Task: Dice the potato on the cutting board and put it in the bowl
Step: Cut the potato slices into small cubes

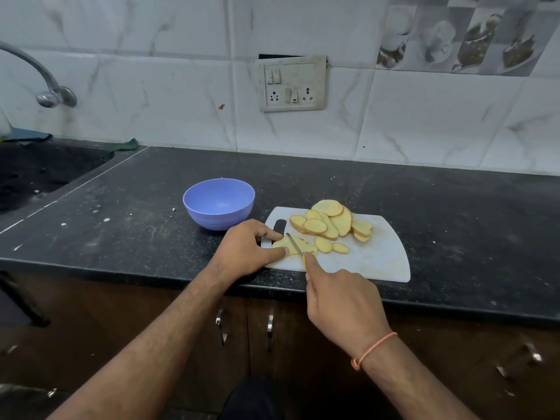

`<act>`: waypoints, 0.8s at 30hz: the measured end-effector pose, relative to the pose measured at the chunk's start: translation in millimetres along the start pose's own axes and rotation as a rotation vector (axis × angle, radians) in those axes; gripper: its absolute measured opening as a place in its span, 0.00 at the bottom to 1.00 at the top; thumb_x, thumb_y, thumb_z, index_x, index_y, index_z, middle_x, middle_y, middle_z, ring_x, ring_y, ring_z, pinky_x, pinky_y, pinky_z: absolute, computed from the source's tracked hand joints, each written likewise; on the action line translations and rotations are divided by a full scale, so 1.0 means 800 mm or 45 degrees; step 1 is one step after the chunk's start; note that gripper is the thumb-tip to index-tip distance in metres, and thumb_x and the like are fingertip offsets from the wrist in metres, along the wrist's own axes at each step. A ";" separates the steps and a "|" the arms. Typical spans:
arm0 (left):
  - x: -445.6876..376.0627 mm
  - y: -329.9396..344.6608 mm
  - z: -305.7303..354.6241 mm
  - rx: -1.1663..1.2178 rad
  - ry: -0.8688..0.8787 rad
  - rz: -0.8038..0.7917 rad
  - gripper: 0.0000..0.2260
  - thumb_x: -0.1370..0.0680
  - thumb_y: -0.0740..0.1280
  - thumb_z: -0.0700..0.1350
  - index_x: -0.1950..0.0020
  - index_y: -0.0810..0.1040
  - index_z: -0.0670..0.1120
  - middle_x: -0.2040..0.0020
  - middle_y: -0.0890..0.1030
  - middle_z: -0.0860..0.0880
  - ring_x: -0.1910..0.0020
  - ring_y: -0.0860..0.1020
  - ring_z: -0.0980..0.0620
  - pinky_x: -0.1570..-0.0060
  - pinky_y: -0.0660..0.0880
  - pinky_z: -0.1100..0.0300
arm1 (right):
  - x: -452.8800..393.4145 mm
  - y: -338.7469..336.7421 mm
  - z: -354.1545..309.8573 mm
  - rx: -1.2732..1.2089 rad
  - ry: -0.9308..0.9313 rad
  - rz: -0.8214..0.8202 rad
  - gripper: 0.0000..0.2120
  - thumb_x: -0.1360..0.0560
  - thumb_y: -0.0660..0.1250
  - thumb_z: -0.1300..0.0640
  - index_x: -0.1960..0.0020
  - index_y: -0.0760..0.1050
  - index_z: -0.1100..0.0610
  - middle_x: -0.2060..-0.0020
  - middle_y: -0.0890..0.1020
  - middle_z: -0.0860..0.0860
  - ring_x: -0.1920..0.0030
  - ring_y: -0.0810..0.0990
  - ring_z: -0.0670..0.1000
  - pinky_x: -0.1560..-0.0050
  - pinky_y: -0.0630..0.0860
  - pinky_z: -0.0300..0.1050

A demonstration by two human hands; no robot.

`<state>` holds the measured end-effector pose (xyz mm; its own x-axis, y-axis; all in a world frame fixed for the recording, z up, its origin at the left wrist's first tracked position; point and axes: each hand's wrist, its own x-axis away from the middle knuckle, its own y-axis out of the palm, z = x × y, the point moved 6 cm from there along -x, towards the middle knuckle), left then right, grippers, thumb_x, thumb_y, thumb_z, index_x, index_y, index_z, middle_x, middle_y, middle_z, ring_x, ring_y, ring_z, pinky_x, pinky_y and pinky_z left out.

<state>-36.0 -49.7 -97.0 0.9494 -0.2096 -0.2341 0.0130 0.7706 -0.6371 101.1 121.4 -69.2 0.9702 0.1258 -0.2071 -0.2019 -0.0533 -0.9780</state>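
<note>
Slices [330,221] of potato lie heaped on the board [375,259], right of the bowl [218,204]. Left hand [247,248] pins a few; right hand [341,298] grips the knife [294,244] across them.

knife handle: almost wholly covered by the right hand [342,298]; only a yellow sliver shows by the forefinger
knife [294,244] edge: whether it touches the slice [292,246] beneath cannot be told
board [378,259] near-left corner: behind the left hand [245,250]
slice pile [330,221]: overlapping, lower slices partly covered, count unclear
tap [36,77]: cut off by the left edge
sink [36,174]: cut off at left, inside too dark to read
wall picture tiles [460,34]: blurred, cut off at the top
</note>
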 end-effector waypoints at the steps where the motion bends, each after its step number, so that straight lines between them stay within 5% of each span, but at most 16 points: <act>1: 0.000 0.000 0.001 -0.009 -0.005 -0.002 0.14 0.30 0.83 0.55 0.46 0.88 0.57 0.46 0.82 0.61 0.50 0.79 0.62 0.52 0.72 0.66 | 0.006 0.001 0.000 -0.002 -0.008 -0.009 0.26 0.14 0.49 0.47 0.17 0.51 0.47 0.66 0.75 0.47 0.66 0.75 0.49 0.65 0.76 0.49; 9: 0.000 0.000 0.003 -0.015 -0.027 -0.013 0.15 0.30 0.82 0.56 0.46 0.88 0.57 0.44 0.82 0.60 0.47 0.79 0.60 0.48 0.75 0.61 | 0.063 -0.002 0.012 0.032 -0.025 0.038 0.27 0.14 0.48 0.46 0.16 0.49 0.45 0.69 0.76 0.47 0.69 0.76 0.49 0.68 0.75 0.47; 17: 0.006 -0.001 0.006 0.029 0.032 0.007 0.14 0.27 0.80 0.56 0.42 0.88 0.58 0.43 0.82 0.60 0.47 0.79 0.60 0.46 0.76 0.60 | 0.059 -0.013 0.021 -0.026 0.038 0.142 0.23 0.16 0.54 0.46 0.22 0.68 0.48 0.78 0.66 0.43 0.79 0.65 0.44 0.80 0.59 0.42; 24: 0.007 -0.006 0.003 0.023 -0.026 -0.037 0.15 0.31 0.83 0.54 0.46 0.89 0.53 0.47 0.85 0.60 0.51 0.82 0.60 0.49 0.79 0.59 | 0.017 -0.018 0.004 -0.076 0.004 0.195 0.24 0.14 0.49 0.46 0.20 0.62 0.48 0.70 0.76 0.48 0.71 0.75 0.51 0.71 0.74 0.48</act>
<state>-29.9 -53.6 -93.4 0.9547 -0.2198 -0.2006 0.0461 0.7751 -0.6301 117.0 127.2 -57.8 0.9292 0.1087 -0.3531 -0.3388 -0.1306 -0.9317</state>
